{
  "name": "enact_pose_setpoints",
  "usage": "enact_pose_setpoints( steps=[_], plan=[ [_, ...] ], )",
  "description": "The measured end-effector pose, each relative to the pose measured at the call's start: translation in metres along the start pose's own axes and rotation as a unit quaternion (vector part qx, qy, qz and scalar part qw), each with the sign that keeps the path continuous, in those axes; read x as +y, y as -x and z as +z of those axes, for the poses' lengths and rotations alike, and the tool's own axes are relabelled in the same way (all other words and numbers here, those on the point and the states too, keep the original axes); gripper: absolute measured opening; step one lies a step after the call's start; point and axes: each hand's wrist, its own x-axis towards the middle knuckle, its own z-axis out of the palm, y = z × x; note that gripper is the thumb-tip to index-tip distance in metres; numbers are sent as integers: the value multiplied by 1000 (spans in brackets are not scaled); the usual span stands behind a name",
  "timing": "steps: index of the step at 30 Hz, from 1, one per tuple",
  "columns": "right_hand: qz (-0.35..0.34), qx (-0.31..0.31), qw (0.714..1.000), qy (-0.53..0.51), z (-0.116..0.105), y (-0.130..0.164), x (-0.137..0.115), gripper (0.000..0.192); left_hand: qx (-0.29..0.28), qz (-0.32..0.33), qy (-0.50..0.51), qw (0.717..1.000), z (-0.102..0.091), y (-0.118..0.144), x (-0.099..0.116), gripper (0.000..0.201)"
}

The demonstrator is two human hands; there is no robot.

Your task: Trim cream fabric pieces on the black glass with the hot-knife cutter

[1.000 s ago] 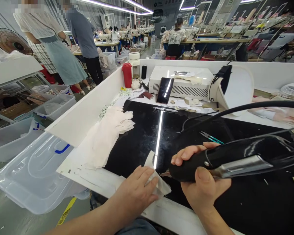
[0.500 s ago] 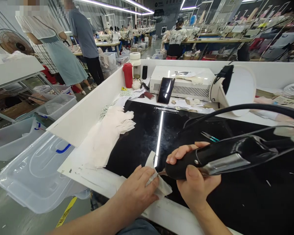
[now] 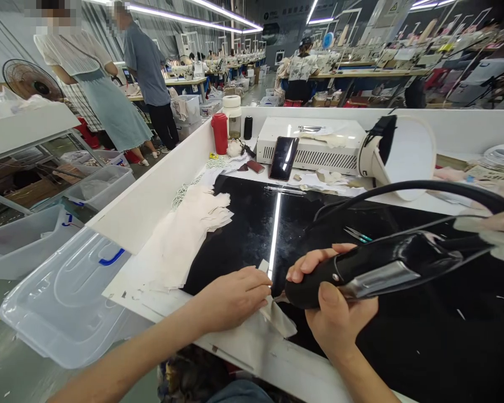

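The left hand (image 3: pixel 235 296) lies palm-down at the near edge of the black work surface (image 3: pixel 424 347), fingers together and flattened onto a small pale fabric piece (image 3: pixel 279 318), pinning it. The hand covers most of that piece; only a corner pokes out beyond the fingertips and a grey flap shows nearer the table edge, so its full shape cannot be made out. The cloth looks thin, off-white to grey, with cleanly cut edges.

Just beside it, the right hand (image 3: pixel 334 313) is wrapped around the black handheld cutting tool (image 3: pixel 382 268), thumb on the near side, fingers curled over the top. The tool's tip meets the fabric right at the left fingertips, but the tip itself is small and in shadow, so whether it is a blade or a hot point is unclear. The glossy body runs right, with a metal strip along its side, and its thick black cable (image 3: pixel 424 187) arcs back over the table and leaves the picture at the right.

Farther on, small snips (image 3: pixel 358 234) lie on the black surface, and a stack of pale cut fabric (image 3: pixel 185 235) lies at its left edge. Beyond stand a leaning phone (image 3: pixel 284 158), a white box unit (image 3: pixel 315 143), a red flask (image 3: pixel 219 133) and a round white lamp head (image 3: pixel 397 154).
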Motion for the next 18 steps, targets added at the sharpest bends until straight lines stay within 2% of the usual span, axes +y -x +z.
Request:
enact_pose_setpoints(
  steps=[5,9,14,18],
  plan=[
    [-4,-10,1000,-2,-1,3,-1,36,-38,16,24,999,0,1,-22,24],
    [-8,-11,1000,3,-1,3,0,35,-45,11,21,999,-2,7,-25,24],
    [-5,-9,1000,12,-2,4,0,36,-93,16,6,995,-8,10,-25,25],
    [-3,-8,1000,7,-2,5,0,36,-114,48,-8,992,-13,12,-26,39]
  ],
)
